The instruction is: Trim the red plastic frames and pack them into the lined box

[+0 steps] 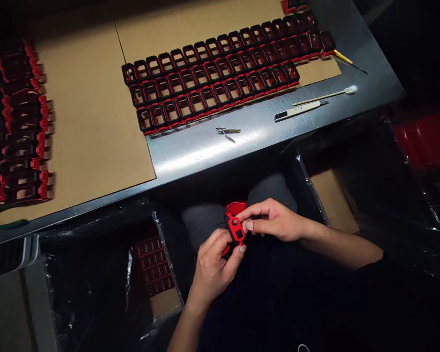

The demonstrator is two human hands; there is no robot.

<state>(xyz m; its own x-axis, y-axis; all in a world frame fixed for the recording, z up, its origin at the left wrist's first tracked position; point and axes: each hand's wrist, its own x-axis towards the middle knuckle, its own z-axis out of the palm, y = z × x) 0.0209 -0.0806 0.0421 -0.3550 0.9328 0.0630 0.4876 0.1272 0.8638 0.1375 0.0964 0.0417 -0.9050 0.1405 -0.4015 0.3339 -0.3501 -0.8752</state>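
Below the table edge, over the person's lap, both hands meet on one small red and black part (pixel 235 230). The left hand (pixel 214 266) grips it from underneath, thumb against its lower end and fingers curled behind it. The right hand (pixel 273 220) pinches its upper side from the right, fingertips (pixel 248 226) pressed to the red face. A second red piece (pixel 236 207) shows just behind the hands, against the grey trousers (pixel 201 220).

Beyond the hands, on the metal table (pixel 242 142), a small pair of tweezers (pixel 227 130) lies nearest, straight ahead. Farther ahead, rows of black and red frames (pixel 220 78) stand packed side by side on a cardboard sheet (pixel 95 122). Ahead and to the right of the right hand lie a white-handled knife (pixel 298 110), a cotton swab (pixel 330 95) just past it, and a yellow-handled tool (pixel 346 59) near the far corner. Far off to the left of the left hand, more red and black frames (pixel 20 127) sit in shadow on the cardboard.

Left of the left hand and lower, a plastic-lined box (pixel 152 266) holds more red parts. To the right of the right hand stands another lined carton (pixel 333 200).
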